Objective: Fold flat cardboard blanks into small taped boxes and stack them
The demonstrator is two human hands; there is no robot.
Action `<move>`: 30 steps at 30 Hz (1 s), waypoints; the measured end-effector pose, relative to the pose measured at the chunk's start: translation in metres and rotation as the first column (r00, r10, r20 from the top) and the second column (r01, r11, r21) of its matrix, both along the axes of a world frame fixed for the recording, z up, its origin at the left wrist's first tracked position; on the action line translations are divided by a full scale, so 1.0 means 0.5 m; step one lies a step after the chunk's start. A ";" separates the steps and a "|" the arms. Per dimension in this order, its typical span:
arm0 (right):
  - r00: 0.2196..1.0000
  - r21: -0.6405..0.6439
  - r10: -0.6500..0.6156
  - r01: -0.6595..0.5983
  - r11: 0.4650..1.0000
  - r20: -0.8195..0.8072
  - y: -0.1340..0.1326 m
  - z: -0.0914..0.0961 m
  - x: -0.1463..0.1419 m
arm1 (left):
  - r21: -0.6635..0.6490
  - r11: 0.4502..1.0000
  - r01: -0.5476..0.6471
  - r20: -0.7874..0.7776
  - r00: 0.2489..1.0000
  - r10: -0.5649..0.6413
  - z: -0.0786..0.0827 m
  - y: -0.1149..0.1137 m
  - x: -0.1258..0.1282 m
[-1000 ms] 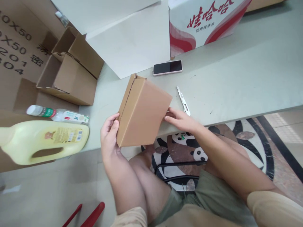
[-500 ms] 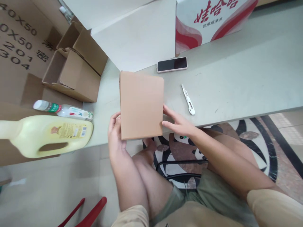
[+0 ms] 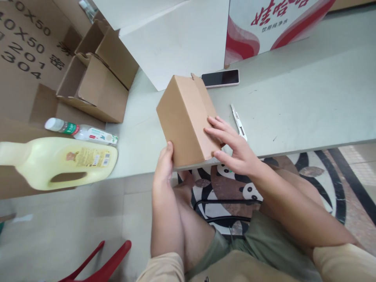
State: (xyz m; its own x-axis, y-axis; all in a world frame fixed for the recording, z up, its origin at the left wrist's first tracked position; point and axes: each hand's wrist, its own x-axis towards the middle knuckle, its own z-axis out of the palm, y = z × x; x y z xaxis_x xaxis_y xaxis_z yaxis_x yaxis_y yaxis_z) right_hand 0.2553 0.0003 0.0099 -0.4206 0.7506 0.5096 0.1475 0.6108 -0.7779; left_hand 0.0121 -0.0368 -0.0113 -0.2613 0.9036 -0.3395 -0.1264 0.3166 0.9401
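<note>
A small brown cardboard box [image 3: 183, 125] is tilted near the table's front edge, two of its faces turned toward me. My left hand [image 3: 164, 162] grips its lower left side, with the thumb on the near face and the other fingers hidden behind. My right hand [image 3: 230, 147] rests spread fingertips against the box's right face. Just beyond that hand lies a white utility knife [image 3: 239, 122] on the table. A phone [image 3: 221, 78] with a dark screen is behind the box, partly covered by its top corner.
White cartons [image 3: 176, 43] stand at the back, one with red lettering [image 3: 273, 23]. Left are open brown boxes [image 3: 101, 90], a clear bottle [image 3: 88, 132] and a pale yellow jug [image 3: 67, 162], both lying down. A red plastic piece [image 3: 113, 262] is below, near the floor.
The box has turned from one face square toward me to an angled pose showing two faces. My right hand has moved onto its right face; my left thumb now shows on the near face.
</note>
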 end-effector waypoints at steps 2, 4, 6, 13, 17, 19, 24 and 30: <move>0.999 0.012 -0.047 0.047 0.999 -0.014 -0.002 0.010 0.003 | -0.079 0.984 0.161 -0.003 0.987 -0.161 0.002 -0.002 0.001; 0.995 0.009 -0.099 0.099 0.995 -0.027 -0.003 0.014 0.007 | -0.165 0.945 0.282 -0.012 0.958 -0.288 0.006 -0.003 0.002; 0.990 0.003 -0.139 0.139 0.990 -0.029 -0.003 0.013 0.010 | -0.202 0.925 0.323 -0.052 0.939 -0.339 0.011 -0.001 0.001; 0.994 0.099 -0.106 0.102 0.990 0.034 -0.008 0.010 0.004 | -0.117 0.962 0.248 -0.240 0.932 -0.270 0.018 0.009 -0.006; 0.994 0.130 -0.070 0.059 0.990 0.086 -0.009 0.011 -0.003 | -0.067 0.980 0.185 -0.322 0.926 -0.197 0.010 0.011 -0.006; 0.991 0.125 -0.063 0.049 0.991 0.117 -0.009 0.010 -0.007 | 0.037 0.987 0.156 -0.374 0.918 -0.131 0.003 0.012 -0.011; 0.994 0.158 -0.036 0.020 0.987 0.105 -0.010 0.005 -0.017 | 0.458 0.848 0.269 -0.493 0.870 -0.010 -0.005 0.012 -0.018; 0.997 0.146 0.006 -0.016 0.989 0.073 -0.008 0.005 -0.022 | 0.693 0.591 0.414 -0.641 0.729 0.242 0.010 -0.006 0.047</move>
